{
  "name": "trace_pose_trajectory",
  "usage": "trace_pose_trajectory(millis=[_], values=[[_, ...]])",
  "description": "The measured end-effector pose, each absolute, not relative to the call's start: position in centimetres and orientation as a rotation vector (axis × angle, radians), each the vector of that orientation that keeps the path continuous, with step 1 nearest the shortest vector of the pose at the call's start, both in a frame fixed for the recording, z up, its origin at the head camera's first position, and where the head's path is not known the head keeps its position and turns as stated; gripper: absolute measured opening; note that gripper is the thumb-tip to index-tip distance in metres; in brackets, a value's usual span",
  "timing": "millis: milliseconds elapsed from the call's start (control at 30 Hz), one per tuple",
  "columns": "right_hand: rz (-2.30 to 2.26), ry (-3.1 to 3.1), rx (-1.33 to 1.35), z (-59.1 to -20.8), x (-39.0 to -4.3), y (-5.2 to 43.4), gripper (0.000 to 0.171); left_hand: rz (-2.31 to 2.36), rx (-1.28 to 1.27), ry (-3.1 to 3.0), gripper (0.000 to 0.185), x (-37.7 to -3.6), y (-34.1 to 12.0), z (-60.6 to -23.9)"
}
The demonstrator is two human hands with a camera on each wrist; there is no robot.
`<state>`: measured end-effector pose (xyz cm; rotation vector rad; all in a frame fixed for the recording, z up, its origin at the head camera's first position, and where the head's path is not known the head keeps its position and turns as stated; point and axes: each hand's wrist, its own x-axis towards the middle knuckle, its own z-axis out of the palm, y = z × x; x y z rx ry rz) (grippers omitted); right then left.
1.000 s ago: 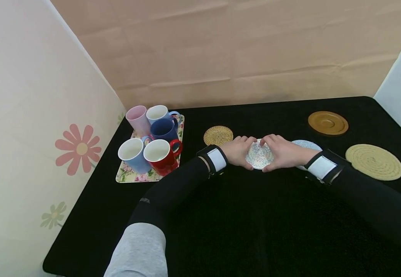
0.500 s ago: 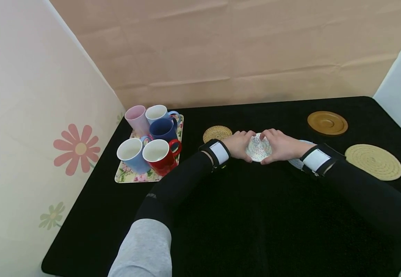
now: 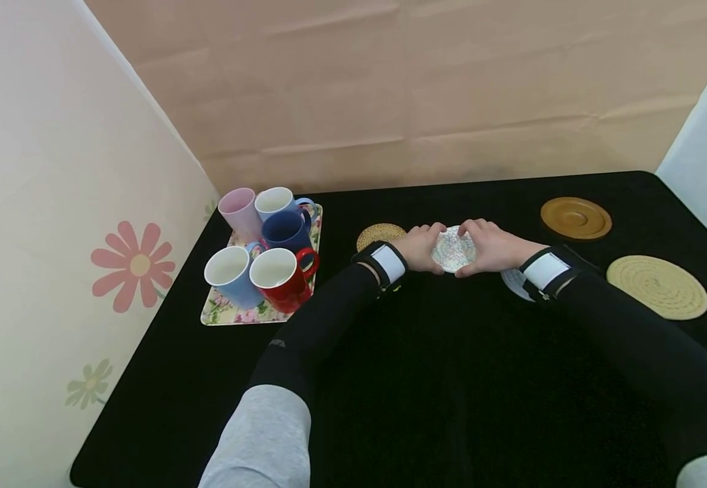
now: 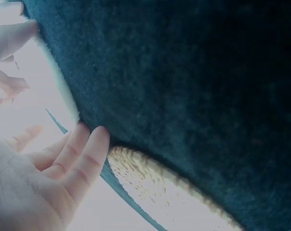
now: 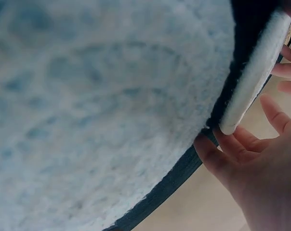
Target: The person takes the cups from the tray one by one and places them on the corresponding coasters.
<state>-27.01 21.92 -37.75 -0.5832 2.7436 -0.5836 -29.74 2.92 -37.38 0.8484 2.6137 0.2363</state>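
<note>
A white speckled round coaster (image 3: 454, 249) lies on the black table between both hands. My left hand (image 3: 421, 249) curves its thumb and fingers round the left edge, and my right hand (image 3: 493, 249) does the same on the right. Left fingertips (image 4: 101, 136) touch the table beside the coaster's rim (image 4: 59, 84) in the left wrist view. In the right wrist view, the right hand (image 5: 261, 163) has its fingers at the near end of the coaster (image 5: 254, 77). Beneath the right wrist, a blue-and-white round mat (image 3: 514, 283) is partly hidden.
A small woven coaster (image 3: 379, 235) lies beside the left hand. Farther right are a brown wooden saucer (image 3: 575, 218) and a straw mat (image 3: 658, 287). On the left stands a floral tray (image 3: 225, 313) with several mugs, including a red mug (image 3: 286, 288).
Both hands and the white coaster between them have moved away from the person, toward the back of the table. The mugs, the other mats and the saucer have stayed put.
</note>
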Motion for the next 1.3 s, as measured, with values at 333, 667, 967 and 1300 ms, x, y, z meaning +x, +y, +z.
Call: trace_pose_trajectory(millis=[333, 667, 967, 1300], values=[[-0.584, 2.765, -0.584, -38.0, -28.2, 21.6, 0.078, 0.242, 0.784, 2.640, 0.086, -30.7, 3.3, -37.5], [-0.587, 2.755, -0.518, -37.9, -29.0, 21.3, 0.080, 0.225, 0.776, 2.666, 0.086, -31.6, 3.7, -38.1], [-0.569, 2.769, -0.500, -37.8, -29.4, 21.0, 0.081, 0.261, 0.753, 2.672, 0.086, -32.0, 3.6, -38.1], [-0.584, 2.775, -0.473, -38.5, -29.7, 21.4, 0.081, 0.235, 0.743, 2.680, 0.085, -32.2, 4.1, -38.2]])
